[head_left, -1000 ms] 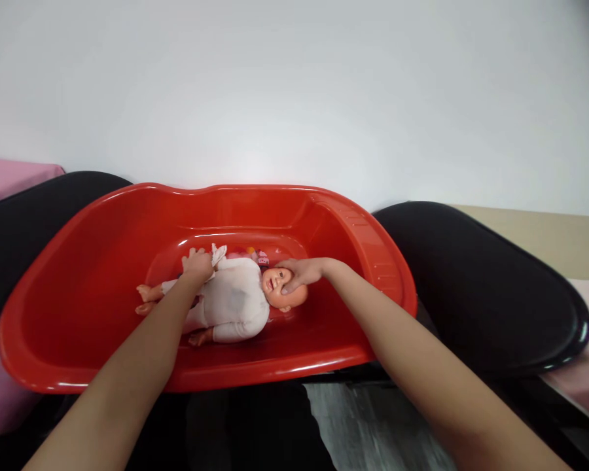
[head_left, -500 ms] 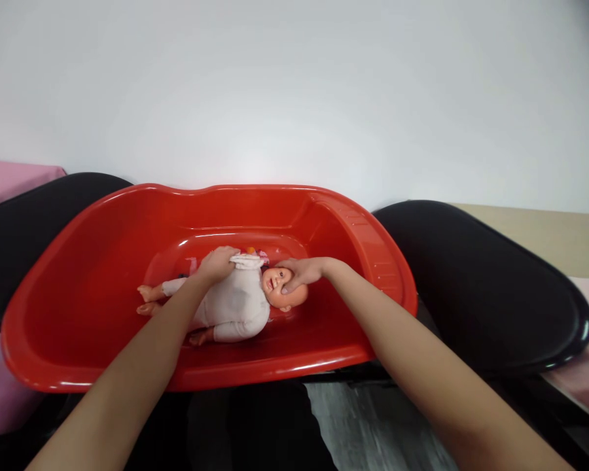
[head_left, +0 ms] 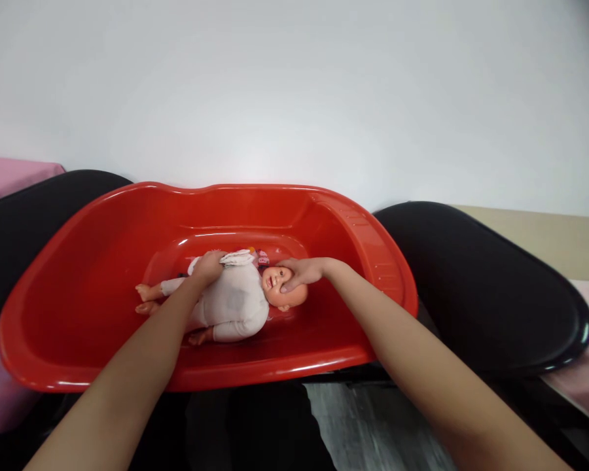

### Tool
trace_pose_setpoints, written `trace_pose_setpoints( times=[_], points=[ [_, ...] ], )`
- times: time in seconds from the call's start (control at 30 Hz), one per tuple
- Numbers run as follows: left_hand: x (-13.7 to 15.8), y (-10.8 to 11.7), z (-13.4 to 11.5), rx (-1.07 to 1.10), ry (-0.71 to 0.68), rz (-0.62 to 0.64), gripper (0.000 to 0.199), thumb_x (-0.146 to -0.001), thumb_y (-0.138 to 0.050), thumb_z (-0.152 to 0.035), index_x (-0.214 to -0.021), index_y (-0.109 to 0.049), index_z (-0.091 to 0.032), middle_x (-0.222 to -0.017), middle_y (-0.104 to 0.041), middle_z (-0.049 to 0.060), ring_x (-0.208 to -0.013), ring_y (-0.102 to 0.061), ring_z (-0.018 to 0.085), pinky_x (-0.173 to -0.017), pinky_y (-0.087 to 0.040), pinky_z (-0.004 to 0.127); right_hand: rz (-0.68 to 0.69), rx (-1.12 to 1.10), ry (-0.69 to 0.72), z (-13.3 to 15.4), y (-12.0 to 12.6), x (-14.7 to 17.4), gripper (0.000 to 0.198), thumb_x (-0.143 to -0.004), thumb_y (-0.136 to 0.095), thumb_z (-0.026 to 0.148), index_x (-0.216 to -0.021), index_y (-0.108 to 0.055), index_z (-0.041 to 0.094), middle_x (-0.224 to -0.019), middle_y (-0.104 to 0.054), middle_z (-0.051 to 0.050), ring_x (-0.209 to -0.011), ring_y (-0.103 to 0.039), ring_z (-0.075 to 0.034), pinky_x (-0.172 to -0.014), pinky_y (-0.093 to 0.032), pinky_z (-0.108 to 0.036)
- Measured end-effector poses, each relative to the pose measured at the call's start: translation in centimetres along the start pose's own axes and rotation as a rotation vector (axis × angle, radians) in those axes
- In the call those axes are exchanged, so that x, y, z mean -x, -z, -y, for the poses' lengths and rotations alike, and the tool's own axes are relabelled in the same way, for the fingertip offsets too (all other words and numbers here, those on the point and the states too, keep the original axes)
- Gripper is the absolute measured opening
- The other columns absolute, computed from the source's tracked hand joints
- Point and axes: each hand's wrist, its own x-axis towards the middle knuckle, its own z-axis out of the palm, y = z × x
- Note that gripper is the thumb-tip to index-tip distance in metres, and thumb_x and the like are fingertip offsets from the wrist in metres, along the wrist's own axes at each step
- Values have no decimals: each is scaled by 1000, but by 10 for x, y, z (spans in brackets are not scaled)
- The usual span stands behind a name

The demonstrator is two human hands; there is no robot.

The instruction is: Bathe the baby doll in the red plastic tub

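A baby doll (head_left: pixel 233 297) with a white cloth body lies on its back in a red baby bathtub (head_left: pixel 78 294), head to the right and bare feet to the left. My right hand (head_left: pixel 304 271) is closed round the doll's head, thumb across the face and fingers hidden behind. At the doll's far side my left hand (head_left: pixel 209 267) is closed by a bunched white cloth (head_left: pixel 238 258), which sticks out to the right of it over the chest. The left fingertips are mostly hidden. A small colourful patterned thing (head_left: pixel 261 256) lies behind the doll's neck.
Black oval padded surfaces flank the tub, one on the left (head_left: pixel 53 216) and one on the right (head_left: pixel 481 288). Pink covers (head_left: pixel 14 175) show at the outer sides. A pale wall (head_left: pixel 294 91) stands right behind the tub.
My left hand has slid left along the doll's far side, and the white cloth has shifted left with it. My right hand stays on the doll's head.
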Motion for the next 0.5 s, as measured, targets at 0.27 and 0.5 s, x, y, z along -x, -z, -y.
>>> trace_pose_setpoints(
  times=[0.27,0.5],
  points=[
    [0,-4,13,44,20,-47,44,-109,-47,-27,-138,-80,-23,-147,-77,9,-136,-69,28,-118,-49,36,-4,-7,19,-1,-1,-1,100,-75,-91,69,-157,-61,22,-158,-67,-14,-142,-66,-39,-121,-55,-49],
    [0,-8,23,49,-20,-95,48,-108,-43,-26,-142,-78,-22,-147,-77,11,-139,-67,29,-120,-48,39,-28,44,-28,2,0,-1,99,-72,-92,72,-155,-64,25,-159,-66,-13,-142,-66,-42,-120,-55,-52]
  ],
)
